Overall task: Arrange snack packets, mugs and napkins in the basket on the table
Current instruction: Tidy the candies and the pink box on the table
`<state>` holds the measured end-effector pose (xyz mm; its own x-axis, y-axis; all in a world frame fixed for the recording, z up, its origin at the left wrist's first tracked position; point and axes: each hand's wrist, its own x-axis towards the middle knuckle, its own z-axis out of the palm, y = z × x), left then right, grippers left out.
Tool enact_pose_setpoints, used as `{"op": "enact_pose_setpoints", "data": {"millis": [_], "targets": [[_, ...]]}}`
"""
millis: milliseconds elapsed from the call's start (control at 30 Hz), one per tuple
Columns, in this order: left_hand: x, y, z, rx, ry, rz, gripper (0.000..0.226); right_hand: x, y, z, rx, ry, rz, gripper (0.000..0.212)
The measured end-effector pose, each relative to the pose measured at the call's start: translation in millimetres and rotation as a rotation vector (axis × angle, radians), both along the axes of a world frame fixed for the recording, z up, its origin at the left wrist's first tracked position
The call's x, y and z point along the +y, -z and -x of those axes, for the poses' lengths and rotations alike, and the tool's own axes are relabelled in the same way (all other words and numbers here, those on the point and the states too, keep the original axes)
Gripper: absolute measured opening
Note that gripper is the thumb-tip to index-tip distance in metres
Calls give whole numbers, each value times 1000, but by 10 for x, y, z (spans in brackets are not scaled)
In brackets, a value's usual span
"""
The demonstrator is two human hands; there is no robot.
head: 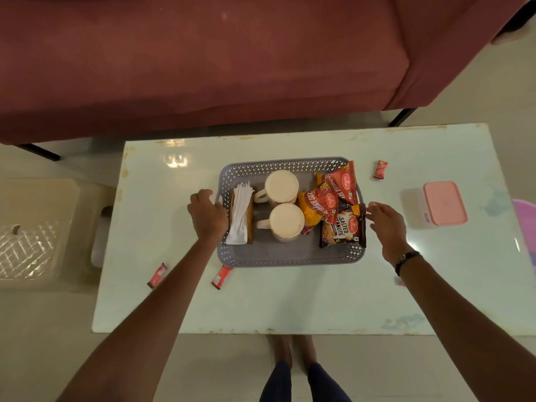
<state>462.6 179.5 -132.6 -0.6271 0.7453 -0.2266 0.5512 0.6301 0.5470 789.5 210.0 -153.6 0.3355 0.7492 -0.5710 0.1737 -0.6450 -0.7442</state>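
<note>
- Left hand [207,214] sits curled over the left end wall of the basket [290,258], fingers folded down at the handle slot; whether they truly grip the rim I cannot tell, since the knuckles hide the fingertips.
- Right hand [385,224] hovers just off the basket's right end, fingers spread and relaxed, holding nothing; its fingertips are close to the peanut packet [343,227], and contact is unclear.
- Napkins [240,213] lie in a stack along the basket's left end, just inside the wall under the left hand.
- Two mugs [282,204] stand in the middle, one behind the other, handles pointing left.
- Red snack packets [330,195] are piled at the right end, the far one poking over the far right corner of the rim; the peanut packet lies in front of them.
- Step in hand, as I judge it: the main items are all in, and both hands are framing the basket to steady or square it.
- Still loose on the table [174,303]: a small red sachet [380,169] beyond the basket's far right corner, and two more [222,276] by its near left corner, towards the table's near edge. A pink-lidded box [441,203] sits near the right edge.
- Next move likely calls for a firm hold at both ends, or a reach for the sachets if they count as snacks.
</note>
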Motion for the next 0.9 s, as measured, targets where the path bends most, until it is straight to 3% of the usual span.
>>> {"op": "enact_pose_setpoints", "data": {"millis": [100, 233, 400, 600, 900], "targets": [[53, -184, -340, 66, 161, -163, 29, 31, -82, -109, -146, 2, -67, 35], [164, -330, -959, -1, 394, -265, 25, 117, -66, -439, -370, -81, -173, 41], [379, -327, -1883, -335, 538, -247, 21, 245, -18, -979, -660, -194, -102, 60], [575, -83, -2905, -593, 408, -146, 22, 364, 138, -1386, -691, -335, -68, 86], [604, 238, -3563, -864, 154, 178, 33, 413, 63, -1613, -557, -368, -34, 84]]}}
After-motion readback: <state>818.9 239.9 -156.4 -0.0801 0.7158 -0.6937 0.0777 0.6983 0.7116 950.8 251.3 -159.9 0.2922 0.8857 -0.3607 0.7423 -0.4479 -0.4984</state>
